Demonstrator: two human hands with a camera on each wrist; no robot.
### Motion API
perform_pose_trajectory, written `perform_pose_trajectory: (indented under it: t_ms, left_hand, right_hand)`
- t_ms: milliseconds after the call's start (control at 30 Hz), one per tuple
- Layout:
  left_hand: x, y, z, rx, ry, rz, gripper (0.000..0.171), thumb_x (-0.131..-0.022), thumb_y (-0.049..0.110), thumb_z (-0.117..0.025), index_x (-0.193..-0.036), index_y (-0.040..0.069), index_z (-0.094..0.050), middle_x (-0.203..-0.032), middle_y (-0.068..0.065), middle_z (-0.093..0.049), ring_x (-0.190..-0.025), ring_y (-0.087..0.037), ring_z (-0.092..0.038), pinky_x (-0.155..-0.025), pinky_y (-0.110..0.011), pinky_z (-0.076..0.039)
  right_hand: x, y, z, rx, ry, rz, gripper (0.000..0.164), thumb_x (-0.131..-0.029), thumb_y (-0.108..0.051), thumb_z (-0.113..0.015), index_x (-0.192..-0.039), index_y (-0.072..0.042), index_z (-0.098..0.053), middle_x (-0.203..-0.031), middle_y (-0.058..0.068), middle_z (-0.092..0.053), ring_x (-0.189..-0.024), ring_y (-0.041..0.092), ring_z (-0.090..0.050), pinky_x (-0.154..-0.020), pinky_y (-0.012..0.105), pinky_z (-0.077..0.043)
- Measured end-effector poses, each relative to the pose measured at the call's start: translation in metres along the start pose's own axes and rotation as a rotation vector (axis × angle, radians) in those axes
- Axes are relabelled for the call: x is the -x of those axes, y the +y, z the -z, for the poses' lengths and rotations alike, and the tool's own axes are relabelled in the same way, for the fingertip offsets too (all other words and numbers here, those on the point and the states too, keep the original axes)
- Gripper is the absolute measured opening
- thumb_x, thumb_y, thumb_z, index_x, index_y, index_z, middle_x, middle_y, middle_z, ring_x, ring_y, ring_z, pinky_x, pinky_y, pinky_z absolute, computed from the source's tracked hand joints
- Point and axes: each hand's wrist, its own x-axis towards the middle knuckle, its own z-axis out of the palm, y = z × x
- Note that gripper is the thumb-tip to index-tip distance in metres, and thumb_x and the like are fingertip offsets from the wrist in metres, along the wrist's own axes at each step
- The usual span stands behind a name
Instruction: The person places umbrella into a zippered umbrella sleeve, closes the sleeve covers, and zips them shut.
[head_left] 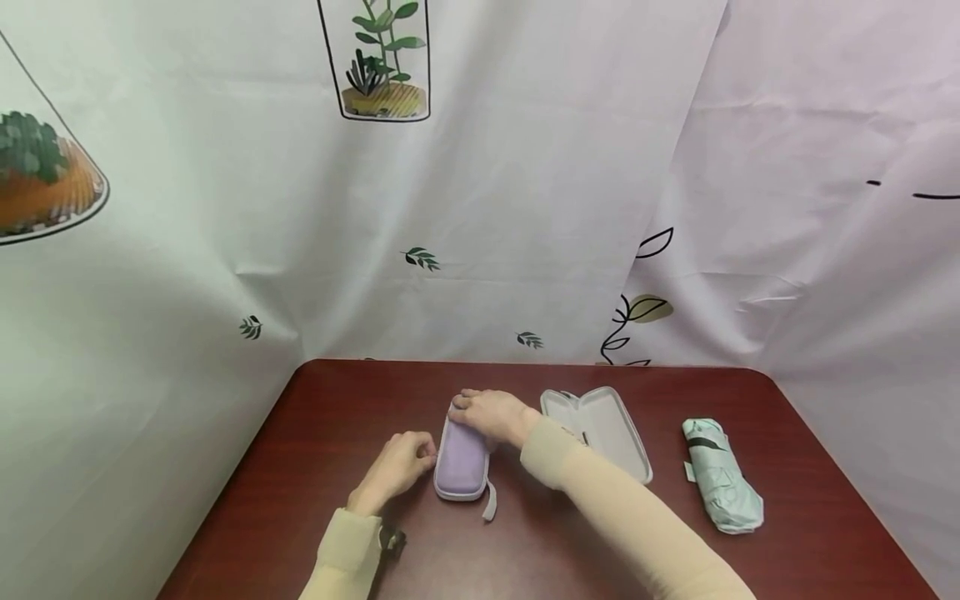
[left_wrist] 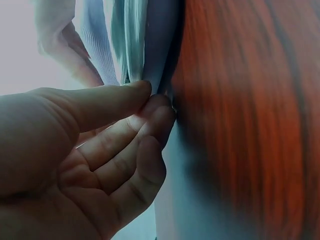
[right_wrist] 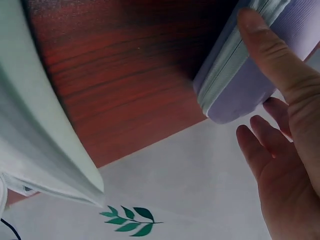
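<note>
Head view: a lilac case (head_left: 462, 462) lies on the dark red tabletop (head_left: 450, 567), just below the centre of the frame, its long sides running roughly up and down. The right hand (head_left: 495, 414) grips its upper end, the thumb along one side and the other fingers bent over the far end; this hold presumably steadies the case against a pull along its edge. The left hand (head_left: 401, 462) meets the case's left side. In the left wrist view its thumb and index finger are pinched together at the zip band (left_wrist: 134, 45), the remaining fingers curled; the low placement suits work on the seam. Whether a zip slider sits between the fingertips cannot be told.

To the right, an unfolded pale case (head_left: 618, 437) is partly covered by the right forearm, and its contents are hard to make out. A pale green folded bundle (head_left: 722, 479), perhaps an umbrella, lies at right. The lilac case's upper end is hidden beneath the right hand in the head view, and both wrist views crop its body.
</note>
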Motion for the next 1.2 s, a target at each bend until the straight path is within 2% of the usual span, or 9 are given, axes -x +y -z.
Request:
perform_pose_trajectory:
  t_ms: [167, 367, 700, 933, 1200]
  left_hand:
    - [0.0, -0.004, 0.001, 0.05, -0.014, 0.008, 0.02, -0.081, 0.005, -0.074, -0.071, 0.016, -0.061, -0.063, 0.011, -0.055, -0.06, -0.006, -0.049, -0.058, -0.028, -0.042]
    - [0.001, -0.009, 0.003, 0.071, -0.004, 0.031, 0.019, -0.08, 0.003, -0.072, -0.072, 0.015, -0.06, -0.065, 0.009, -0.056, -0.062, -0.007, -0.05, -0.061, -0.029, -0.042]
    - [0.003, -0.017, 0.009, 0.087, -0.028, 0.016, 0.02, -0.081, 0.002, -0.072, -0.072, 0.016, -0.06, -0.063, 0.01, -0.057, -0.06, -0.007, -0.05, -0.059, -0.028, -0.041]
    - [0.007, -0.027, 0.019, 0.13, -0.025, 0.122, 0.018, -0.079, 0.004, -0.074, -0.071, 0.015, -0.061, -0.062, 0.006, -0.058, -0.059, -0.008, -0.051, -0.059, -0.029, -0.041]
    - [0.008, -0.036, 0.023, 0.179, 0.004, 0.188, 0.016, -0.079, 0.002, -0.072, -0.074, 0.014, -0.064, -0.063, 0.004, -0.059, -0.06, -0.01, -0.054, -0.061, -0.029, -0.042]
  right_hand:
    - [0.001, 0.003, -0.004, -0.097, -0.022, -0.012, 0.082, -0.064, -0.027, -0.092, -0.137, -0.019, -0.055, -0.145, 0.0, -0.049, -0.137, 0.019, -0.039, -0.104, 0.034, -0.039]
    - [0.002, 0.006, -0.008, -0.193, 0.033, -0.023, 0.082, -0.059, -0.029, -0.093, -0.131, -0.015, -0.059, -0.137, 0.003, -0.055, -0.127, 0.017, -0.049, -0.099, 0.033, -0.043]
    - [0.007, -0.001, -0.012, -0.238, 0.069, -0.122, 0.083, -0.055, -0.036, -0.095, -0.127, -0.013, -0.061, -0.127, 0.002, -0.059, -0.116, 0.017, -0.053, -0.094, 0.03, -0.045]
    - [0.009, -0.01, -0.017, -0.363, 0.128, -0.253, 0.08, -0.051, -0.038, -0.096, -0.119, -0.011, -0.063, -0.113, 0.001, -0.06, -0.106, 0.018, -0.055, -0.087, 0.031, -0.048]
    - [0.01, -0.018, -0.021, -0.403, 0.201, -0.363, 0.08, -0.049, -0.041, -0.096, -0.115, -0.008, -0.064, -0.107, 0.003, -0.06, -0.104, 0.022, -0.056, -0.083, 0.034, -0.05]
